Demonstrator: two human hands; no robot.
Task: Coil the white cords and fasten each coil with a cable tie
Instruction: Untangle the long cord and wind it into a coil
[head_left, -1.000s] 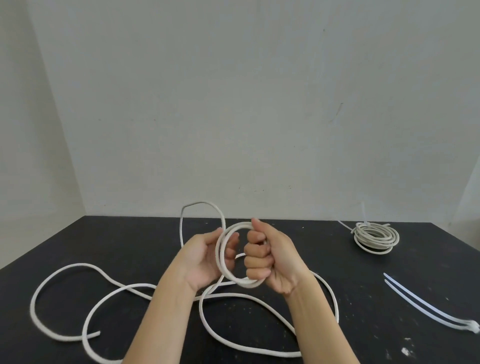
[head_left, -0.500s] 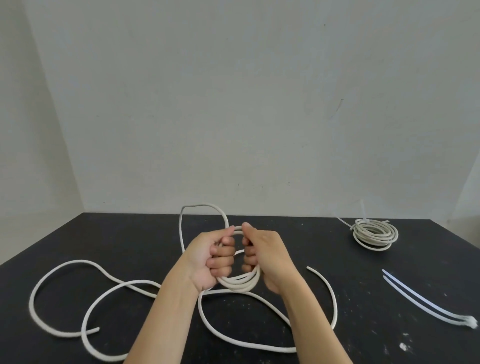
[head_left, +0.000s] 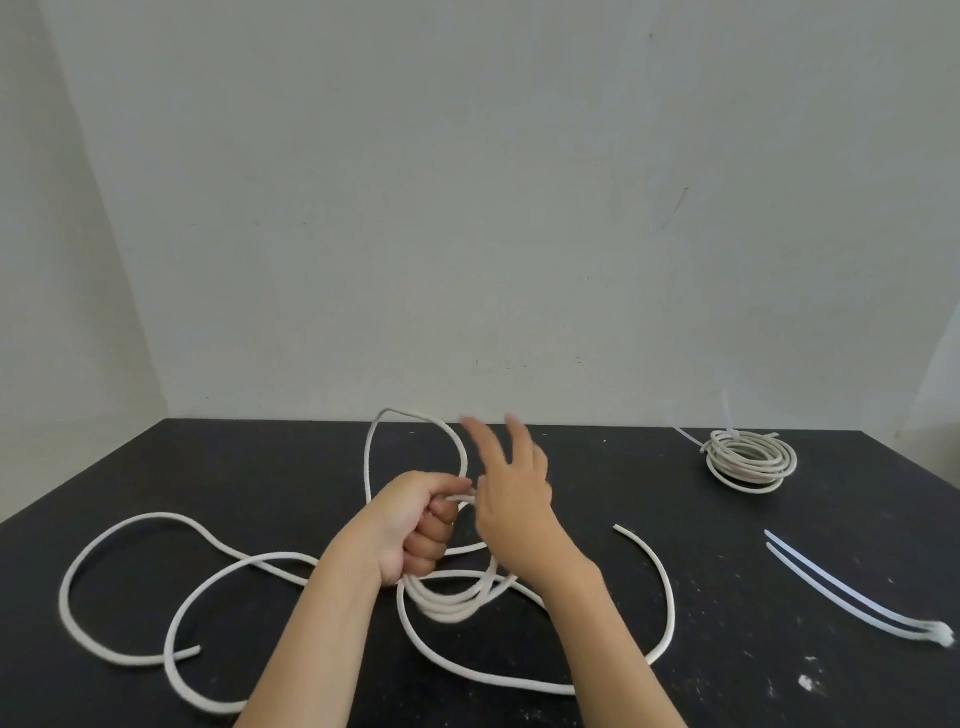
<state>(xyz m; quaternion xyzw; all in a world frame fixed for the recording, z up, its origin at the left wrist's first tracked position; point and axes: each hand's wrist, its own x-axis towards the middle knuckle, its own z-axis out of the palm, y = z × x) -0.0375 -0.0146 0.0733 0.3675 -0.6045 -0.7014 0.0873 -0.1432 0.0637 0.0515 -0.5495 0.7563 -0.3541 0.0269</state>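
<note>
My left hand (head_left: 415, 530) grips a small coil of white cord (head_left: 447, 597) in its fist, and the loops hang below the fingers. My right hand (head_left: 511, 499) is beside it with fingers spread and straight, holding nothing. The rest of the loose white cord (head_left: 130, 525) trails over the black table (head_left: 260, 467) to the left, behind the hands and round to the right. A second cord, the tied coil (head_left: 750, 460), lies at the far right with a cable tie sticking up. Two loose cable ties (head_left: 852, 597) lie at the right.
A pale wall rises right behind the table's far edge. White specks mark the table at the lower right. A loose cord end (head_left: 621, 529) lies to the right of my right wrist.
My right hand has let go of the coil and opened, its fingers lifting away. My left hand now holds the coil alone, and the loops have dropped lower.
</note>
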